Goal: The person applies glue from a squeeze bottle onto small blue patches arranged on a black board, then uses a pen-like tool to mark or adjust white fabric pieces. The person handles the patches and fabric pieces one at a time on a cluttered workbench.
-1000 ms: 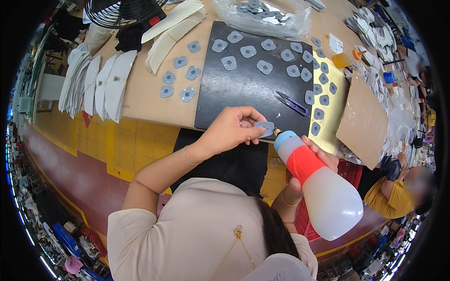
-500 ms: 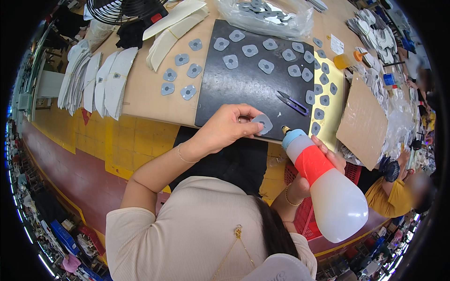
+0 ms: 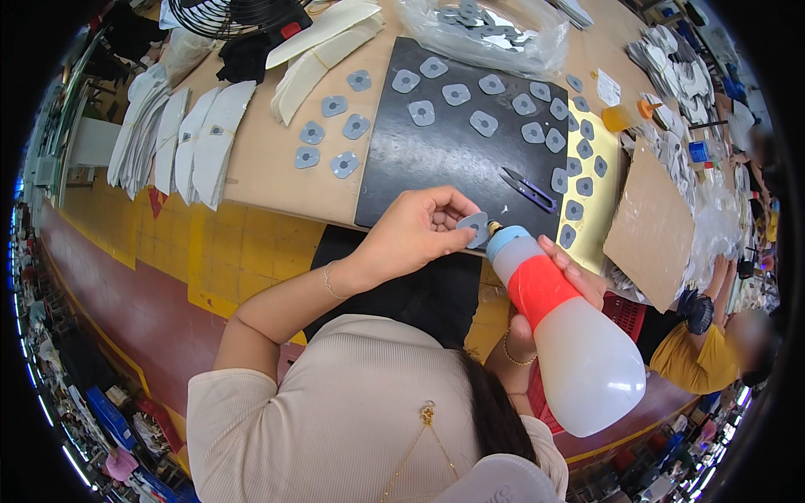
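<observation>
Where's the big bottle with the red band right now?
In the head view, the bottle is right of centre, in the person's right hand, its nozzle close to the grey piece in the left hand.

**Yellow and maroon flooring ran beneath a broad tan table**

A pale tan, smooth-topped worktable [image 3: 285,180] spread from ten o'clock to two, its near edge bowed by the lens. Under that edge, toward nine o'clock, lay bright yellow square-tiled flooring [image 3: 243,251], with more yellow showing near the centre toward five. Beyond it, further out at nine, came a band of dull maroon flooring [image 3: 109,260], which also appeared at four. A flat white upright panel [image 3: 94,142] stood between nine and ten. Glaring white strip lights [image 3: 80,470] lined the curved rim at eight, and more shone at four. Past the flooring, the dim margins were too small and crowded to make out.
</observation>
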The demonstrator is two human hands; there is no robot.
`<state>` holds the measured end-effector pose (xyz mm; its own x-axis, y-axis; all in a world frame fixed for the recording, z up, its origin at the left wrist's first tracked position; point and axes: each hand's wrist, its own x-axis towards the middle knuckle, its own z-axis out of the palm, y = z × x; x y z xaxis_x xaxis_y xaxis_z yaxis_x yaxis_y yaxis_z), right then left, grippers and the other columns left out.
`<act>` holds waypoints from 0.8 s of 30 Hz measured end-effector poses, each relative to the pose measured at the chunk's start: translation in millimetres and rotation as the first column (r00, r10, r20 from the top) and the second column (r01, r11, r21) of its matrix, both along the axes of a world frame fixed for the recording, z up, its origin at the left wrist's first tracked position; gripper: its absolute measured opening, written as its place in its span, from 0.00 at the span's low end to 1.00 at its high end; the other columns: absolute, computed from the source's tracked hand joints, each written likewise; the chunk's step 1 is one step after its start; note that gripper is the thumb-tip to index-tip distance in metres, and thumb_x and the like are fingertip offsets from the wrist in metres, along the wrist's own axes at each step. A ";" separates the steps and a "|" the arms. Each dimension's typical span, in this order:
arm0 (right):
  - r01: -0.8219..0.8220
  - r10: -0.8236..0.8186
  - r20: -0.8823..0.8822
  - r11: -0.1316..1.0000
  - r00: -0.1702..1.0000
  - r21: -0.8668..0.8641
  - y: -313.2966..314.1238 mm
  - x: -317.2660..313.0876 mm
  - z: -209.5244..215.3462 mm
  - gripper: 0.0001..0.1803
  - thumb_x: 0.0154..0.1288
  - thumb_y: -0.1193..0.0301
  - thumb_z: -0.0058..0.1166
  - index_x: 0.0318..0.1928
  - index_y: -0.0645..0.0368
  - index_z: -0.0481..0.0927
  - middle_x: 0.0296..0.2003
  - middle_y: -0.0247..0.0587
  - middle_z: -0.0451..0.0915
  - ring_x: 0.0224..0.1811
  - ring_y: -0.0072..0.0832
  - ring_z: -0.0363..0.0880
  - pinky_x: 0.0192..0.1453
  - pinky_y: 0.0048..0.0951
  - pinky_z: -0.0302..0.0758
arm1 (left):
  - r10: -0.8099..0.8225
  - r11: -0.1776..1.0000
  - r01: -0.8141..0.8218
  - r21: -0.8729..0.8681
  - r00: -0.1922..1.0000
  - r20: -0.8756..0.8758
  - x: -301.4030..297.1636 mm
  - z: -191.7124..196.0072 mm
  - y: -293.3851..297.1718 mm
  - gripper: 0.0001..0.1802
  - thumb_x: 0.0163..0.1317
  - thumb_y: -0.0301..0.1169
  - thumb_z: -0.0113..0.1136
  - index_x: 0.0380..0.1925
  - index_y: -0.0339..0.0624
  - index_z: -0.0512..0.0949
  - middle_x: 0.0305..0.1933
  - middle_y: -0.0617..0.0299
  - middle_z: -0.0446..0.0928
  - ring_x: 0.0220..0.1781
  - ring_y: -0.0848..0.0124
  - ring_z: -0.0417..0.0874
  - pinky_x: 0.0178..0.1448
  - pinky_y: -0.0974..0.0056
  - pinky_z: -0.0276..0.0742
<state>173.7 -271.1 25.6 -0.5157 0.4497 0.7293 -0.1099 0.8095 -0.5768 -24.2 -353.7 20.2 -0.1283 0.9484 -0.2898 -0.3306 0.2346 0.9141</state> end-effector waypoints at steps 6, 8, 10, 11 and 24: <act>-0.082 0.066 0.112 0.986 0.991 0.142 18.0 15.6 6.7 0.50 0.47 0.55 0.73 0.61 0.70 0.57 0.52 0.63 0.69 0.51 0.53 0.78 0.51 0.42 0.81 | -0.004 1.000 0.002 -0.017 0.990 -0.141 -6.0 8.8 -1.0 0.12 0.61 0.25 0.61 0.44 0.32 0.78 0.36 0.67 0.77 0.36 0.84 0.75 0.40 0.79 0.70; -0.094 0.087 0.061 0.989 0.994 0.115 17.6 18.1 3.5 0.49 0.48 0.52 0.71 0.60 0.69 0.58 0.51 0.61 0.69 0.50 0.53 0.78 0.51 0.44 0.80 | -0.007 1.000 0.007 -0.004 0.988 -0.152 -6.3 8.3 0.4 0.12 0.61 0.25 0.61 0.44 0.33 0.78 0.37 0.67 0.77 0.36 0.84 0.75 0.40 0.78 0.70; -0.046 0.046 0.005 0.997 0.999 0.060 10.7 15.0 -1.9 0.45 0.52 0.45 0.64 0.56 0.68 0.61 0.47 0.56 0.70 0.48 0.54 0.79 0.51 0.48 0.80 | -0.013 1.000 0.013 0.003 0.992 -0.123 -6.1 5.5 0.6 0.12 0.61 0.25 0.61 0.45 0.32 0.77 0.38 0.66 0.77 0.37 0.83 0.75 0.41 0.78 0.72; -0.018 0.019 -0.017 0.999 1.000 0.028 5.8 10.3 -2.6 0.44 0.53 0.43 0.61 0.55 0.67 0.63 0.46 0.54 0.70 0.47 0.54 0.79 0.51 0.49 0.80 | -0.003 1.000 0.003 0.001 0.997 -0.077 -5.2 3.6 0.4 0.13 0.61 0.24 0.61 0.45 0.32 0.77 0.38 0.65 0.77 0.37 0.83 0.76 0.42 0.78 0.72; 0.109 -0.108 -0.039 0.994 0.993 0.008 -5.3 -6.0 -3.1 0.42 0.55 0.42 0.60 0.53 0.66 0.64 0.44 0.51 0.71 0.46 0.53 0.80 0.51 0.49 0.79 | -0.032 0.999 0.031 -0.033 0.999 -0.035 -0.2 2.1 -2.1 0.10 0.59 0.24 0.60 0.40 0.30 0.77 0.33 0.65 0.77 0.33 0.81 0.76 0.40 0.75 0.74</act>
